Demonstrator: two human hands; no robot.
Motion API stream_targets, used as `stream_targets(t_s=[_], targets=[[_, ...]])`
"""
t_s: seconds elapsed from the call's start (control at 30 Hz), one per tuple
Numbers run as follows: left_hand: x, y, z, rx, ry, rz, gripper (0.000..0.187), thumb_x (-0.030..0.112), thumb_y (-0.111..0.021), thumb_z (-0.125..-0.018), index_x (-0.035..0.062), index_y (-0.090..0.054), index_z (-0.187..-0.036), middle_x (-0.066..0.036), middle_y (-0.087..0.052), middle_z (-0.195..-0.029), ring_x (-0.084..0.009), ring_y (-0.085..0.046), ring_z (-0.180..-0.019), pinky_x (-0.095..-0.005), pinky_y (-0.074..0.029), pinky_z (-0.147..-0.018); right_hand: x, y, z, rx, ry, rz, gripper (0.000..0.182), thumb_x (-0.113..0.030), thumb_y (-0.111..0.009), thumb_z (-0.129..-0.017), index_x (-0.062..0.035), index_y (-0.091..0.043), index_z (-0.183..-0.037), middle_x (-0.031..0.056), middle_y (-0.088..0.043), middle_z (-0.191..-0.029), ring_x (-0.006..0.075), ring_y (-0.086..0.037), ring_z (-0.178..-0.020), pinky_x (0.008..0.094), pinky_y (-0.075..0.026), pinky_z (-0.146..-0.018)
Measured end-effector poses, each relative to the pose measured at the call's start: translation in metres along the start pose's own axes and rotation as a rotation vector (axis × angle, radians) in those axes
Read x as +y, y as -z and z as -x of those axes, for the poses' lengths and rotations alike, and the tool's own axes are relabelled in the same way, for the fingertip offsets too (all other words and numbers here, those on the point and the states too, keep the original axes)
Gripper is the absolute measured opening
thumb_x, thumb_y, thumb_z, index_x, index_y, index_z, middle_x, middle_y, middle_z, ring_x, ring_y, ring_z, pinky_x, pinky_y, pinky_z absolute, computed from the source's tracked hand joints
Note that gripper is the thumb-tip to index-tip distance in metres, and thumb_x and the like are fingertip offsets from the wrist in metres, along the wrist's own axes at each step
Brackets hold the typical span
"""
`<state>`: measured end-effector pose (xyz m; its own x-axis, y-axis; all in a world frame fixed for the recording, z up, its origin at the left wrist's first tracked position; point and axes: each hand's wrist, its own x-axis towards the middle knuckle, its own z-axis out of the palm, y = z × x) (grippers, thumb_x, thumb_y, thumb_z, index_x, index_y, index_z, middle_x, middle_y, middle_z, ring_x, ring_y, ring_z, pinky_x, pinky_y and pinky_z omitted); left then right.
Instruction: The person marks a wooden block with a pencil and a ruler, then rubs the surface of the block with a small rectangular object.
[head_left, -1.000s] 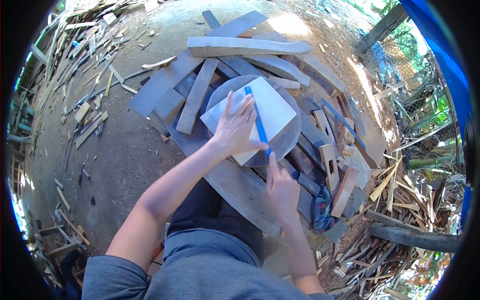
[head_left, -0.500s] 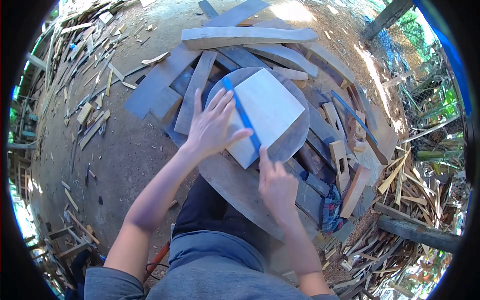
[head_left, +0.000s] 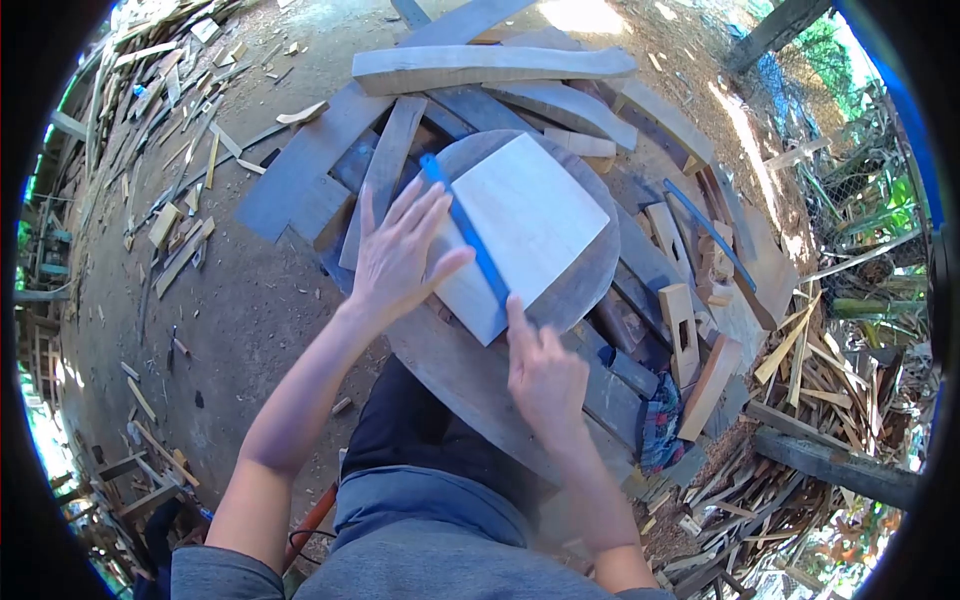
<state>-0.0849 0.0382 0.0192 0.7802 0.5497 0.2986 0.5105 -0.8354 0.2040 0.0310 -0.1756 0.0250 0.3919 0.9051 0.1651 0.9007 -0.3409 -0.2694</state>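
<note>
A pale square board (head_left: 545,220) lies on a round dark wooden disc (head_left: 598,275). Across the board's left part runs a blue straight strip (head_left: 478,243). My left hand (head_left: 403,250) has its fingers spread over the strip's upper half and the board's left edge. At the strip's lower end is my right hand (head_left: 543,365), its index finger stretched out and touching there, the other fingers curled. Whether the curled fingers hold anything is hidden.
Curved wooden pieces (head_left: 490,68) lie beyond the disc. To the right are a second blue strip (head_left: 710,235), wooden plane bodies (head_left: 680,330), a wood block (head_left: 712,388) and a plaid cloth (head_left: 661,425). Wood scraps (head_left: 185,258) litter the ground at left.
The blue strip has shifted left across the board, its lower end slightly down. Both hands have moved left with it.
</note>
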Motion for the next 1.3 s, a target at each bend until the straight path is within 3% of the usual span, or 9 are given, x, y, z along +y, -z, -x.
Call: stream_targets(t_s=[0.1,0.2,0.27,0.43,0.7,0.87,0.93,1.1,1.3], targets=[[0.011,0.014,0.034,-0.021,-0.022,-0.002,0.074,0.061,-0.059,-0.091,0.0011,-0.060,-0.134,-0.012,-0.055,-0.144,-0.0286,-0.040,-0.143,-0.0627,-0.005,-0.121,-0.004,0.007,0.033,-0.031,0.019,-0.027,0.051,-0.017,-0.064,-0.091,-0.0186,-0.059,-0.141,0.0050,-0.050,-0.063,0.0206,-0.059,-0.043,0.0357,-0.047,-0.040],[0.018,0.012,0.045,-0.027,-0.013,0.012,0.075,0.060,-0.060,-0.090,0.0009,-0.059,-0.135,-0.012,-0.055,-0.143,-0.0279,-0.041,-0.143,-0.0626,-0.004,-0.121,-0.001,0.016,0.037,-0.108,0.009,-0.082,0.049,-0.019,-0.062,-0.092,-0.0191,-0.059,-0.141,0.0055,-0.051,-0.063,0.0208,-0.060,-0.044,0.0364,-0.049,-0.041],[0.013,0.001,0.019,-0.004,-0.012,0.011,0.075,0.062,-0.057,-0.091,0.0009,-0.059,-0.135,-0.012,-0.056,-0.143,-0.0275,-0.040,-0.143,-0.0625,-0.005,-0.121,0.007,0.017,0.016,-0.100,-0.048,0.026,0.043,-0.023,-0.060,-0.097,-0.0208,-0.060,-0.140,0.0088,-0.055,-0.067,0.0299,-0.060,-0.048,0.0429,-0.049,-0.045],[0.011,-0.033,-0.062,0.025,-0.061,-0.012,0.076,0.064,-0.051,-0.094,0.0005,-0.061,-0.133,-0.012,-0.056,-0.143,-0.0288,-0.039,-0.143,-0.0633,-0.009,-0.120,0.032,0.002,-0.039,0.004,-0.138,0.048,0.040,-0.026,-0.053,-0.101,-0.0203,-0.060,-0.140,0.0126,-0.061,-0.070,0.0330,-0.065,-0.058,0.0444,-0.053,-0.053],[0.041,-0.016,0.003,-0.027,-0.135,-0.026,0.083,0.069,-0.051,-0.091,-0.0025,-0.061,-0.131,-0.015,-0.056,-0.142,-0.0284,-0.037,-0.144,-0.0624,-0.007,-0.121,0.013,0.016,0.030,-0.098,-0.128,0.006,0.043,-0.022,-0.057,-0.099,-0.0163,-0.057,-0.142,0.0131,-0.059,-0.067,0.0330,-0.063,-0.054,0.0456,-0.051,-0.050],[0.036,-0.044,-0.064,0.053,-0.148,0.045,0.084,0.070,-0.047,-0.092,-0.0036,-0.059,-0.132,-0.016,-0.054,-0.142,-0.0297,-0.038,-0.143,-0.0634,-0.009,-0.120,0.040,0.007,-0.016,0.018,-0.175,0.072,0.042,-0.023,-0.054,-0.101,-0.0173,-0.057,-0.142,0.0148,-0.061,-0.069,0.0359,-0.064,-0.059,0.0478,-0.051,-0.055],[0.040,-0.049,-0.094,-0.041,-0.114,0.015,0.086,0.070,-0.046,-0.093,-0.0051,-0.057,-0.133,-0.017,-0.054,-0.141,-0.0300,-0.038,-0.143,-0.0638,-0.009,-0.120,0.047,0.001,-0.038,0.027,-0.196,0.085,0.042,-0.023,-0.053,-0.101,-0.0176,-0.057,-0.142,0.0150,-0.062,-0.070,0.0363,-0.065,-0.061,0.0485,-0.052,-0.056],[0.054,-0.036,-0.071,-0.072,-0.124,-0.029,0.094,0.074,-0.046,-0.090,-0.0100,-0.057,-0.130,-0.019,-0.055,-0.138,-0.0296,-0.037,-0.143,-0.0628,-0.009,-0.121,0.034,0.004,-0.009,0.072,-0.122,0.166,0.042,-0.024,-0.053,-0.100,-0.0165,-0.057,-0.142,0.0130,-0.063,-0.071,0.0325,-0.068,-0.058,0.0457,-0.054,-0.050],[0.068,-0.028,-0.036,-0.040,-0.212,-0.072,0.101,0.078,-0.048,-0.084,-0.0122,-0.059,-0.126,-0.019,-0.058,-0.132,-0.0268,-0.043,-0.138,-0.0598,-0.010,-0.122,0.026,0.024,0.029,-0.154,-0.251,0.063,0.045,-0.027,-0.052,-0.101,-0.0195,-0.053,-0.146,0.0150,-0.062,-0.072,0.0374,-0.066,-0.063,0.0515,-0.053,-0.059]])
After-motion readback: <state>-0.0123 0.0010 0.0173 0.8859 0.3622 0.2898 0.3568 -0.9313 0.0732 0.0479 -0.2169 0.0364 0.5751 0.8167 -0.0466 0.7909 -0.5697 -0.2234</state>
